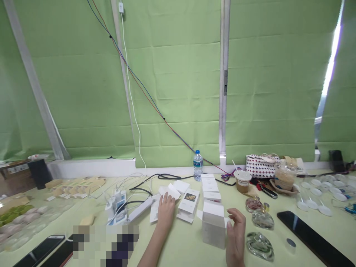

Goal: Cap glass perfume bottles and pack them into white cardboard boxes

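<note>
My left hand [166,208] reaches across to a group of folded white cartons, its fingers lying on a flat white carton [154,214]. Just right of it is a white carton with a dark picture panel [190,197]. My right hand [236,235] is upright with curved fingers apart, holding nothing, close beside an upright white box [213,228]. Its thumb is near the box's right side; whether they touch I cannot tell. Behind that box stand more white boxes [210,183] in a row. Right of my right hand lie clear glass ornaments [260,245].
A water bottle [198,167] stands at the back, with a lidded drink cup [242,181] to its right. A power strip [140,208] and cables lie left of the cartons. Phones [41,251] are at front left; a long black object [311,235] lies at right.
</note>
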A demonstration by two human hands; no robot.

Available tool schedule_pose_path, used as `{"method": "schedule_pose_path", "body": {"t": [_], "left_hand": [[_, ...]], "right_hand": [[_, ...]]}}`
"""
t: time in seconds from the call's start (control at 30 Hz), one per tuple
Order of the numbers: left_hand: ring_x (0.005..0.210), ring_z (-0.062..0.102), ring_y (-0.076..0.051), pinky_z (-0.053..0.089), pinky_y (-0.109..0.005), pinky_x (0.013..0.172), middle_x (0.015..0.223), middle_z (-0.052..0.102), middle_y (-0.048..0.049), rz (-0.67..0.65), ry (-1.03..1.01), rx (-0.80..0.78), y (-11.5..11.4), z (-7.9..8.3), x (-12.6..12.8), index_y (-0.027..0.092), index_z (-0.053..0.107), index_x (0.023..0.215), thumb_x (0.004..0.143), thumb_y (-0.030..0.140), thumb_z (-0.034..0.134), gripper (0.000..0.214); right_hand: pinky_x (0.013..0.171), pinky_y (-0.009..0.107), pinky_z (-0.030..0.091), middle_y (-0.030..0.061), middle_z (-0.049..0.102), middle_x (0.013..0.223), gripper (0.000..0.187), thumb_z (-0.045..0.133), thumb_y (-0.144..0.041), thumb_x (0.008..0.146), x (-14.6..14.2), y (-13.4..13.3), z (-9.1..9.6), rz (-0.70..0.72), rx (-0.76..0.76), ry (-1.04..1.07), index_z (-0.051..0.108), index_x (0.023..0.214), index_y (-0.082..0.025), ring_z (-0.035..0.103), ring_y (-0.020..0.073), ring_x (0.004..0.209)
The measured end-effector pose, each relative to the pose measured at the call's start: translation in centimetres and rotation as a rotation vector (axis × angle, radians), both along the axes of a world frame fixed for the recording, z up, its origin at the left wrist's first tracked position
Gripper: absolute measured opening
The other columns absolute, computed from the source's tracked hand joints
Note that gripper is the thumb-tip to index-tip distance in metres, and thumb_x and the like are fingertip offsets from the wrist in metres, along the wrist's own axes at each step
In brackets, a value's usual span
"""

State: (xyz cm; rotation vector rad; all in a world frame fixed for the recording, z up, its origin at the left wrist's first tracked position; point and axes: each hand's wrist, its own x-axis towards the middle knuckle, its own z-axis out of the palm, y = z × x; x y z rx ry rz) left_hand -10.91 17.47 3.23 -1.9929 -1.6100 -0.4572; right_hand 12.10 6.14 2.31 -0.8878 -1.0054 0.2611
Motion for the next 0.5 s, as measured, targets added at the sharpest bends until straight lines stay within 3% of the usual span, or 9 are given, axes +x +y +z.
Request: {"method": "schedule_pose_path", "body": {"t": [0.13, 0.27, 0.4, 0.5], "left_hand": [[0.116, 0.061, -0.03, 0.05, -0.047, 0.096, 0.098, 0.075, -0.0109, -0.03, -0.021, 0.049, 0.1, -0.2, -0.1, 0.017, 0.071, 0.088, 0.078, -0.007, 0.039, 0.041], [0.107, 0.066, -0.026, 0.057, -0.036, 0.082, 0.095, 0.075, -0.0076, -0.084, -0.066, 0.167, -0.2, 0.0, -0.6, 0.018, 0.069, 0.092, 0.078, -0.007, 0.039, 0.041], [0.106, 0.067, -0.025, 0.058, -0.032, 0.08, 0.101, 0.074, -0.0105, -0.233, -0.081, 0.349, -1.6, 0.9, -1.0, 0.015, 0.066, 0.097, 0.087, -0.001, 0.04, 0.032], [0.113, 0.064, -0.026, 0.056, -0.034, 0.089, 0.105, 0.074, -0.0129, -0.403, -0.056, 0.462, -3.4, 1.8, -0.6, 0.013, 0.065, 0.101, 0.089, 0.002, 0.047, 0.024]], "right_hand": [[0.093, 0.046, 0.031, 0.0089, 0.045, 0.115, 0.027, 0.042, -0.041, 0.093, -0.6, -0.4, 0.2, -0.057, 0.084, -0.069, 0.048, 0.111, -0.022, 0.043, 0.0278, 0.11], [0.092, 0.046, 0.033, 0.0071, 0.048, 0.112, 0.02, 0.045, -0.036, 0.094, -0.8, -0.7, -0.2, -0.155, 0.195, -0.173, 0.052, 0.109, -0.026, 0.046, 0.0267, 0.106], [0.09, 0.043, 0.038, 0.004, 0.054, 0.105, 0.016, 0.049, -0.038, 0.094, -1.8, -1.6, -1.6, -0.053, 0.205, -0.16, 0.06, 0.104, -0.033, 0.052, 0.025, 0.101], [0.074, 0.035, 0.045, 0.0026, 0.065, 0.082, 0.028, 0.046, -0.046, 0.094, -3.6, -2.2, -2.6, 0.124, 0.116, -0.151, 0.068, 0.085, -0.031, 0.061, 0.0212, 0.078]]}}
